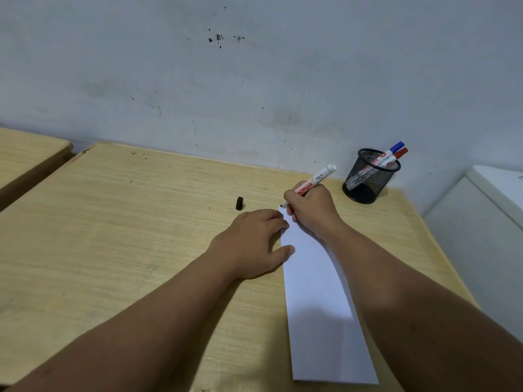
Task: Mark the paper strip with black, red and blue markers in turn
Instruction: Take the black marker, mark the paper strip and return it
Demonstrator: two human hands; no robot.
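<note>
A big wooden desk (pixel 127 236) sits against a pale wall (pixel 254 66). On the desk lies the long white paper strip (pixel 319 301). It runs from the near edge of the desk up toward the two hands. No marks show on the part of the strip that can be seen.

The left hand (pixel 252 244) lies flat beside the strip. Its fingers are spread a little, and the fingertips and thumb press down on the left edge of the paper. The right hand (pixel 311 210) rests on the far end of the strip. Its fingers are closed tight around the black marker (pixel 317 179), and the dark tip points down at the top corner of the paper.

A black mesh pen cup (pixel 368 179) stands near the wall, a little past the right hand. The red marker (pixel 397 155) and the blue marker (pixel 394 148) wait inside it. The small black cap (pixel 239 203) lies on the desk, near the left hand.

This looks like the first step, the black mark. To do it well, the left hand should keep the paper from sliding. The tip should touch down on the paper, not on the desk, because it sits very close to the edge. A light, slow stroke should do.
</note>
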